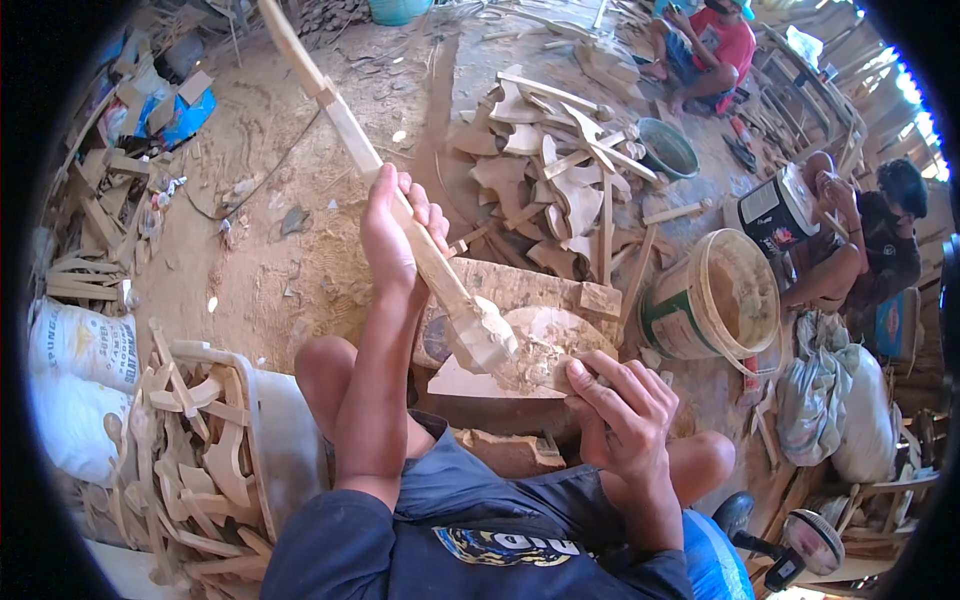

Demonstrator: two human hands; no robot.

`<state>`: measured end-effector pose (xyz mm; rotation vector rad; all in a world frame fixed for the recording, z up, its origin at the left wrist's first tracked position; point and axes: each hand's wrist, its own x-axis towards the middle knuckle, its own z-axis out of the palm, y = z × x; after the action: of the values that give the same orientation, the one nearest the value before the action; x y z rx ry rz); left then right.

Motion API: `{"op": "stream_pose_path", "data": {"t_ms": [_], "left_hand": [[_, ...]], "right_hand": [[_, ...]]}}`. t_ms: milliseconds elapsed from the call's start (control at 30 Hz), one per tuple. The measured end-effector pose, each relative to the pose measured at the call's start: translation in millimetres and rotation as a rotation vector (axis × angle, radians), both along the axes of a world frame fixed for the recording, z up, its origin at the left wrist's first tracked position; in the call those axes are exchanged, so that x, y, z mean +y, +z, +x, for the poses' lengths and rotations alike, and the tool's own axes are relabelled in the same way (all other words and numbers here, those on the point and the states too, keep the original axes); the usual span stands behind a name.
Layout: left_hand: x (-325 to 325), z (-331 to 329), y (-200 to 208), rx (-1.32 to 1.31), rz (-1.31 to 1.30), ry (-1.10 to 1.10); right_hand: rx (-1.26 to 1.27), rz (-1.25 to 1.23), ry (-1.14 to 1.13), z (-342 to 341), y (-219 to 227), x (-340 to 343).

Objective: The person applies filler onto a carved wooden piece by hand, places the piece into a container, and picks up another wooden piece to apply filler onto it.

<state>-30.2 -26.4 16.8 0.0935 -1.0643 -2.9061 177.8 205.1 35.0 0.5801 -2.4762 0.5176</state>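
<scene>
My left hand (395,225) is closed round the middle of a long carved wooden piece (440,275). The piece slants from the top left down toward me, and its thick, shaped lower end rests on a wooden work block (465,382). Beside that end, my right hand (625,405) is bent into a pinch, with thumb and forefinger close together. A thin thing seems to stick out between them, too small to make out. Pale wood shavings (530,365) lie on the block between the wooden end and my right fingers.
Cut wooden pieces (525,180) are heaped ahead. A dusty bucket (690,310) stands to the right, near a black bucket (775,215). Two people sit working at the right and far right. At my left are a bin of curved wooden parts (215,450) and white sacks (80,345).
</scene>
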Motion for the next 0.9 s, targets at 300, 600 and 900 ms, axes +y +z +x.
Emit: {"op": "stream_pose_path", "data": {"t_ms": [300,600,900], "left_hand": [[-3,-7,-9,0.008,0.076,-0.028],[-9,-6,-9,0.014,0.064,0.007],[-11,-4,-4,-0.020,0.064,0.026]], "right_hand": [[0.007,-0.176,0.049,-2,-18,-26],[-0.097,-0.106,0.034,11,-16,-29],[-0.771,-0.914,0.066,10,2,-27]]}}
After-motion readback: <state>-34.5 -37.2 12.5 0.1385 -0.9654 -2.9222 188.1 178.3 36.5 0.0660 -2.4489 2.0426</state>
